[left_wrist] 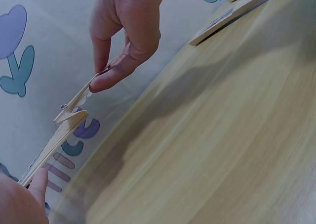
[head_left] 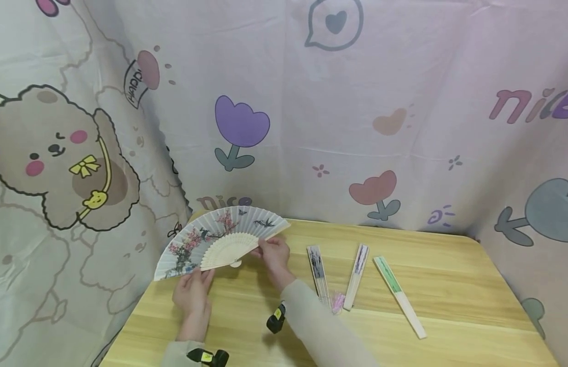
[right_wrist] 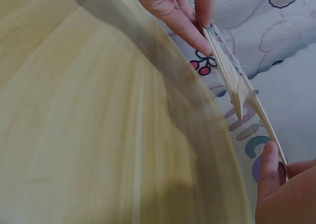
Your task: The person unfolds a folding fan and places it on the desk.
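Note:
A folding fan (head_left: 192, 243) with pink blossoms, dark birds and pale wooden ribs is spread wide above the left part of the table. My left hand (head_left: 193, 295) pinches its lower left guard stick. At the other guard stick, my right hand (head_left: 275, 257) pinches between thumb and fingers. Seen nearly edge-on in the left wrist view, the fan (left_wrist: 57, 140) shows its ribs meeting at a small metal pivot. In the right wrist view, the left hand (right_wrist: 173, 6) grips one end of the fan and the right hand (right_wrist: 286, 189) the other.
Right of the hands lie three closed fans: a grey-black one (head_left: 318, 267), a purple-white one (head_left: 357, 275) and a green one (head_left: 400, 295). A pink tassel (head_left: 337, 302) lies between the first two. Printed cloth (head_left: 302, 127) hangs behind the wooden table (head_left: 471, 285).

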Demonstrator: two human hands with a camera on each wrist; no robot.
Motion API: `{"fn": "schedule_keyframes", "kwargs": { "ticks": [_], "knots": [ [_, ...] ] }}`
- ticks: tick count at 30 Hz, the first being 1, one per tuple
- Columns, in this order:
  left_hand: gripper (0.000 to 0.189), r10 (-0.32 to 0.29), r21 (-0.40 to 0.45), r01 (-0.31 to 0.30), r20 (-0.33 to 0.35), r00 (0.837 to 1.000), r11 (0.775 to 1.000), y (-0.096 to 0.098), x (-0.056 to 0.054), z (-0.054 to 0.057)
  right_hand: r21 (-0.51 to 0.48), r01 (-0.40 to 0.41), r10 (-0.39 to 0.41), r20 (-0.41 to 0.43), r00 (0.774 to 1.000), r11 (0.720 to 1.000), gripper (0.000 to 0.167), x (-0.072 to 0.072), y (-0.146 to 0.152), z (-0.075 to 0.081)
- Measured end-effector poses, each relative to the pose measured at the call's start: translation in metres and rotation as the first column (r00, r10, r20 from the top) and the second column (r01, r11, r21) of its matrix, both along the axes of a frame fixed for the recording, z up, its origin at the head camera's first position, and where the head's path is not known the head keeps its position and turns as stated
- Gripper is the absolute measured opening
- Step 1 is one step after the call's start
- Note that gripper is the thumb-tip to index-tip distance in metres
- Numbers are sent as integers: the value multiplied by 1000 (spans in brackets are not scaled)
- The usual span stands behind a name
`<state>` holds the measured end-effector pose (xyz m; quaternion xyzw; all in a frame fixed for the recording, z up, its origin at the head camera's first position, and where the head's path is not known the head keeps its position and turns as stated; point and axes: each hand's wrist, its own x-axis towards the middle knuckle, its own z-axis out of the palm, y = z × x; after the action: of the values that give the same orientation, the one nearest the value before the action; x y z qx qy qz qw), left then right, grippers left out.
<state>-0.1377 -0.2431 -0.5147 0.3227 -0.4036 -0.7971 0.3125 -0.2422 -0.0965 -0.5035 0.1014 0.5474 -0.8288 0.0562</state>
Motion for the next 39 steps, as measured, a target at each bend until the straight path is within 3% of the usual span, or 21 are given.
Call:
{"fn": "schedule_keyframes", "kwargs": {
  "ticks": [12,24,35,39],
  "knots": [
    [12,-40,-73,48,111,993,996,-5,0,-17,37,-73,69,106,992,997,11,-5,2,-16],
    [10,-23,-69,31,108,994,997,-9,-3,-21,56,-111,103,137,985,992,6,-11,1,-26],
    [6,-17,-55,24,130,991,998,-13,-6,-26,71,-133,121,143,982,989,9,-11,1,-25],
    [23,-40,-34,45,148,988,998,-14,-5,-26,80,-148,136,144,980,986,15,-11,3,-26]
  ]
}}
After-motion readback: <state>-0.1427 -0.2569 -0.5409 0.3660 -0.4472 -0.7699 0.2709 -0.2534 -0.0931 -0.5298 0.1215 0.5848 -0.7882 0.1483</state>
